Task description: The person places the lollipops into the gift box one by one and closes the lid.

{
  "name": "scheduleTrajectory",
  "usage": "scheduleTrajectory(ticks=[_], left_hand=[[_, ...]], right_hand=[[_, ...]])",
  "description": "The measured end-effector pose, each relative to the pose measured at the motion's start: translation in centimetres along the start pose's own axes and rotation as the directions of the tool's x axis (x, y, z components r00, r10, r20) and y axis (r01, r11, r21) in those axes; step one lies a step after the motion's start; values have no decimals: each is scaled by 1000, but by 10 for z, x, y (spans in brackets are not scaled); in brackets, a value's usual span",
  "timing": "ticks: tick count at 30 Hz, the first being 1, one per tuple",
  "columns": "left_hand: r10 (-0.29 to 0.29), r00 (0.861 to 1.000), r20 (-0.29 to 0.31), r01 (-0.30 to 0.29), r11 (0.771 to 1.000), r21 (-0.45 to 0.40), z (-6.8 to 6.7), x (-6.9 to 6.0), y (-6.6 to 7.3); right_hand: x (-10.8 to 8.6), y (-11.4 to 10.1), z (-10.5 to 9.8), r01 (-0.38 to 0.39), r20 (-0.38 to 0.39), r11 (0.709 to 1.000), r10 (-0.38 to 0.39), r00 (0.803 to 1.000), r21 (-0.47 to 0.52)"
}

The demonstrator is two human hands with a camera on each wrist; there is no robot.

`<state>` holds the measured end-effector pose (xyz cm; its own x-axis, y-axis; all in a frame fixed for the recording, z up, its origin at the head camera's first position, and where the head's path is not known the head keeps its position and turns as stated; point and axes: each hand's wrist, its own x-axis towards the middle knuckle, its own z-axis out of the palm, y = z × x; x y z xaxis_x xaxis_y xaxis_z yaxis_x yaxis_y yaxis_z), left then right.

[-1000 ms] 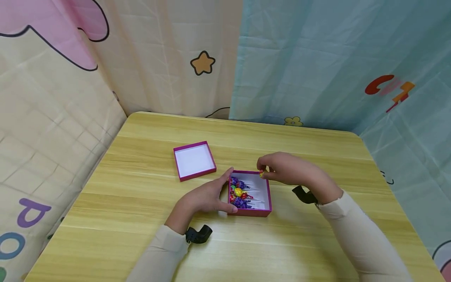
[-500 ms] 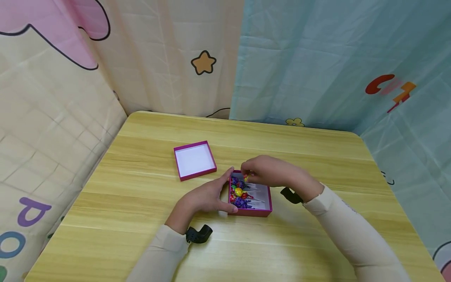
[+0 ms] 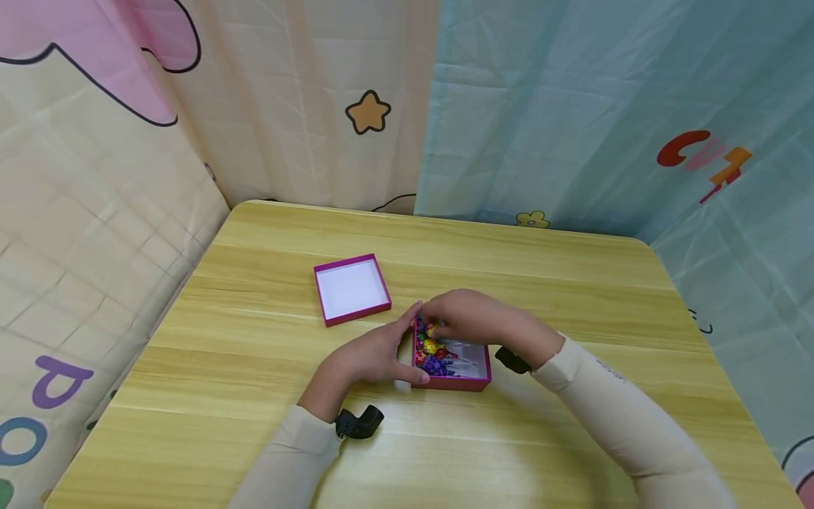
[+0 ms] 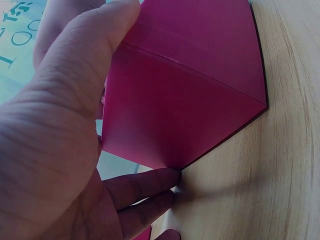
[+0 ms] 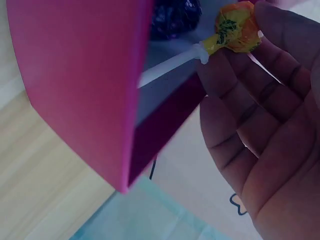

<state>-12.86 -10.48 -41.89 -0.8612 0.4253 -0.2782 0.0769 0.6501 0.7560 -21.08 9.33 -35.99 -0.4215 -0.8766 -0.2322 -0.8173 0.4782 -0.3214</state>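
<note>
A magenta box [image 3: 467, 384] with a white inside stands open on the table. Wrapped lollipops in purple [image 3: 435, 366], yellow and red lie along its left side, their white sticks pointing right. My left hand [image 3: 375, 353] holds the box at its left end, thumb at the near corner and index finger at the far one. Above the box's far left part, my right hand [image 3: 473, 317] pinches a yellow-orange lollipop [image 5: 235, 30] by its head. Its white stick reaches over the box interior in the right wrist view. The right hand hides the box's far side from the head camera.
The matching lid [image 3: 352, 288] lies with its white inside up, behind and left of the box. Wooden tabletop [image 3: 254, 304] surrounds both. Printed curtains [image 3: 540, 106] hang behind the table's far edge.
My right hand has carried the yellow-orange lollipop from the box's far right corner leftward and down into the box's far left part. The left hand and the lid have stayed put.
</note>
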Motion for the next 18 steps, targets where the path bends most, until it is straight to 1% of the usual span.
scheduleTrajectory(ticks=[6,10,18], left_hand=[[8,1000,-4,-8,1000,-9,0,0,0],[18,1000,-8,-18,1000,-4,0,-1,1],[8,1000,-3,-8,1000,-5,0,-2,2]], right_hand=[[4,-2,9,5,-36,999,-7,999,-44],[6,-2,14,-10,-46,998,7,999,-61],[5,-3,20,-30,-81,998,26,996,-59]])
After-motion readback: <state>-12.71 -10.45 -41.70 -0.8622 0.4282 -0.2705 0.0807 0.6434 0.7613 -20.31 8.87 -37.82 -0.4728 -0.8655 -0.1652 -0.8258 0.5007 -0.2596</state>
